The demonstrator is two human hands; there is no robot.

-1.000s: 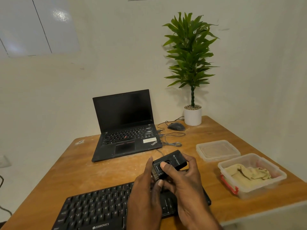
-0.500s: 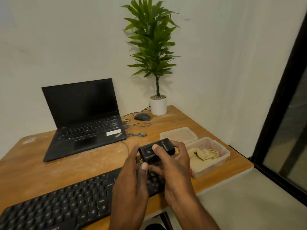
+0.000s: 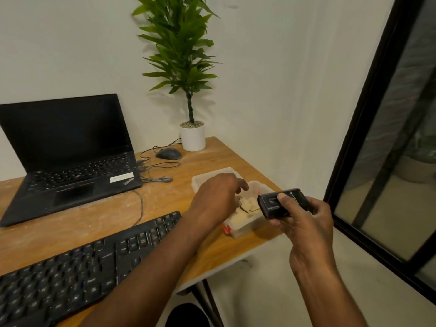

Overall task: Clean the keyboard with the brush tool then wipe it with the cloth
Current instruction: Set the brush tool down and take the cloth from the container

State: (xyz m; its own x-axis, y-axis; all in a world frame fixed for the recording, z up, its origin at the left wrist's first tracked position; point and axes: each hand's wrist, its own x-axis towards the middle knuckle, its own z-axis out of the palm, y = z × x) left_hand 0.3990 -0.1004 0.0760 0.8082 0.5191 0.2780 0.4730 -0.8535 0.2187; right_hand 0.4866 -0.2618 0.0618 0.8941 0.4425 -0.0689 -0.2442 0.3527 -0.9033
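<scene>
Right hand (image 3: 304,218) grips brush tool (image 3: 283,202) past table edge (image 3: 226,263); left hand (image 3: 217,197) over cloth (image 3: 245,206).

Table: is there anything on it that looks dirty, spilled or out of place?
Yes. Pale dusty smears cover the wooden table in front of the laptop. The mouse cable lies in loose tangles beside it. Nothing looks spilled or broken.

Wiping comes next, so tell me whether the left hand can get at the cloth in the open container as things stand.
Probably yes. The left hand hovers right over the lidless container, fingers relaxed above the cloth. The right hand holds the brush tool off to the side, not blocking.
</scene>
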